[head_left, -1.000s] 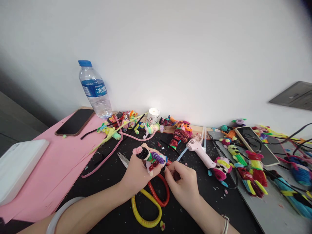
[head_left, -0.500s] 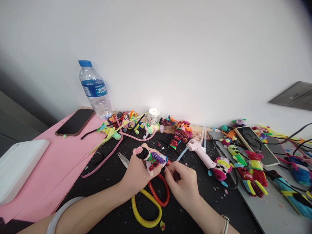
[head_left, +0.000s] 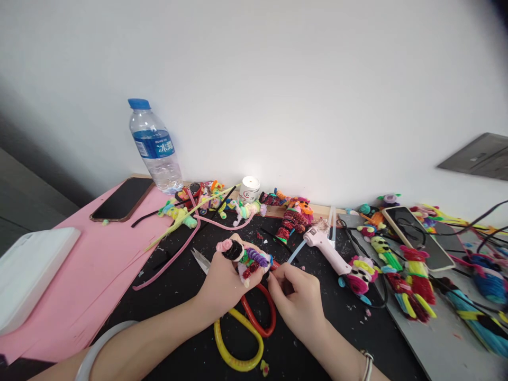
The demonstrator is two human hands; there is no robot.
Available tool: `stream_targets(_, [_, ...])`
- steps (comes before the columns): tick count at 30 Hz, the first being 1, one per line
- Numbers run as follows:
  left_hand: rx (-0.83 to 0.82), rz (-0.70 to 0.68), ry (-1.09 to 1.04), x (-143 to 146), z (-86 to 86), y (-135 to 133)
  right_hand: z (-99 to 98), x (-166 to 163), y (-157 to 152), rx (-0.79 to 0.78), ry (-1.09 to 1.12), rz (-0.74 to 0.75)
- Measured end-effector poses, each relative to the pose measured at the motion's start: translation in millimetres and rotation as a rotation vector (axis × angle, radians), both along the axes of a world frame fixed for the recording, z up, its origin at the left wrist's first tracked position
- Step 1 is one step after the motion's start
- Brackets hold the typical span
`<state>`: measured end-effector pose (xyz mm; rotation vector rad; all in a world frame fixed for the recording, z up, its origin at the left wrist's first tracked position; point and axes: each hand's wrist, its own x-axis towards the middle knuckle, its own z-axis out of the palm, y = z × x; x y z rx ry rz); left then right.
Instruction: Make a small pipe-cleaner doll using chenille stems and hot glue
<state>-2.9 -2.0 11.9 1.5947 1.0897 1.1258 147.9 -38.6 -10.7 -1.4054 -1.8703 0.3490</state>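
Observation:
My left hand (head_left: 222, 280) is wrapped round a small pipe-cleaner doll (head_left: 257, 257) with pink, black, green, purple and dark red parts. The fingers cover some of its body. At the doll's right end, my right hand (head_left: 297, 296) is closed in a pinch, its thumb and forefinger tips on a small dark bit at the edge. Beneath both hands lie scissors (head_left: 238, 365) with one yellow and one red handle loop, their blades partly hidden by my left hand. A pale pink glue gun (head_left: 327, 250) rests just beyond my right hand, a glue stick pointing out towards the left.
Finished pipe-cleaner dolls (head_left: 416, 270) and a phone (head_left: 420, 238) lie on the right. Behind are a white paper cup (head_left: 250, 189) and loose pink pipe cleaners (head_left: 174, 264). A water bottle (head_left: 154, 151), a dark phone (head_left: 123, 198) and a white box (head_left: 35, 275) are left.

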Motion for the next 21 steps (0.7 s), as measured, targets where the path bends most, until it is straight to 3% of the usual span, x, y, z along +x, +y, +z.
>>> stream_targets(21, [-0.017,0.01,-0.011,0.5,-6.1,-0.1,0.3,-0.3,0.4,0.007,0.0,0.004])
